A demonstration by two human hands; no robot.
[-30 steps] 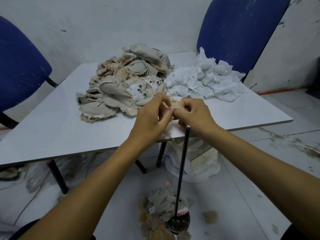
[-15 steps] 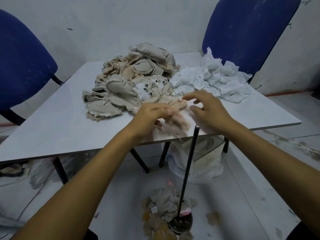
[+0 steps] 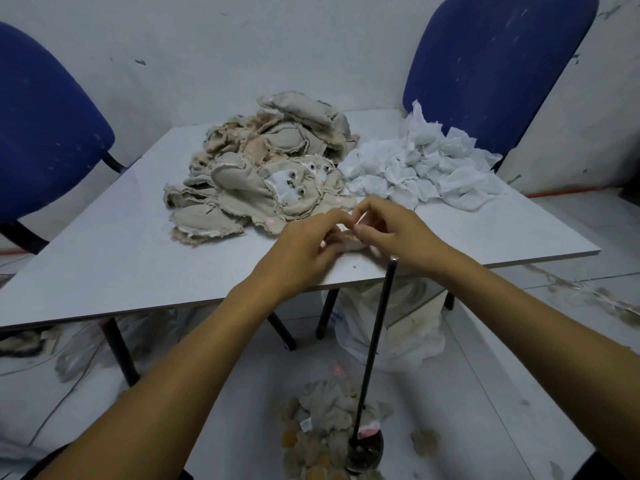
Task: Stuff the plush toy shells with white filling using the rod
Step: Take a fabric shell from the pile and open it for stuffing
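Currently | I logged left hand [image 3: 304,244] and right hand [image 3: 398,233] fingers pinching one shell [image 3: 349,242] on table [image 3: 121,251] | rod [image 3: 375,337] upright, ungripped | advice: spread opening wide before seating it on the tip.

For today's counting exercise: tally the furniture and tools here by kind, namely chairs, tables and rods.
Blue padded chairs: 2
White square table: 1
Thin black metal rod: 1
Total: 4

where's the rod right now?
Head view: the rod stands upright on the floor by the table's near edge, its top just below the right hand, its base beside stuffed toys on the floor.
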